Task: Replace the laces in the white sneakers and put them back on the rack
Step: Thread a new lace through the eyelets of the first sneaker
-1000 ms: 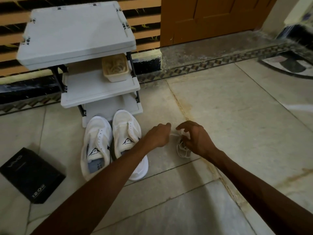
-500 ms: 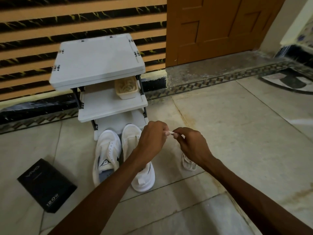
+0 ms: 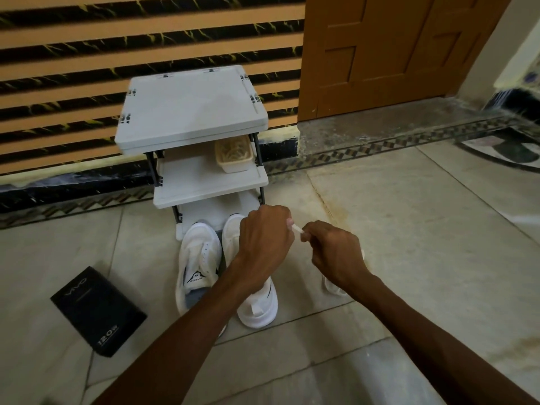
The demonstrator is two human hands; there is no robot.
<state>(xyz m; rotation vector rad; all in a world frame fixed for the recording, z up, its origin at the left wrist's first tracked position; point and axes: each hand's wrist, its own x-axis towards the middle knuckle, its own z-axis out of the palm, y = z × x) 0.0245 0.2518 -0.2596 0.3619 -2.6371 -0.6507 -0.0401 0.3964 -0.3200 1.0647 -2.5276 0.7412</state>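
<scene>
Two white sneakers stand side by side on the floor before the white rack (image 3: 210,187). The left sneaker (image 3: 198,264) shows its tongue with no lace in it. The right sneaker (image 3: 257,308) is partly hidden under my left forearm. My left hand (image 3: 264,238) and my right hand (image 3: 336,255) are raised above the floor, and both pinch a short stretch of white lace (image 3: 296,228) between them. More of the lace (image 3: 331,287) hangs in a loose bunch below my right wrist.
A cream basket (image 3: 233,154) of laces sits on the rack's middle shelf at the right. A black box (image 3: 98,311) lies on the floor to the left of the sneakers. A striped wall and a wooden door (image 3: 394,54) are behind.
Both hands have lifted from the floor with the lace and drawn together, pinching it between them. The view has tilted up and back, so the rack looks farther away.
</scene>
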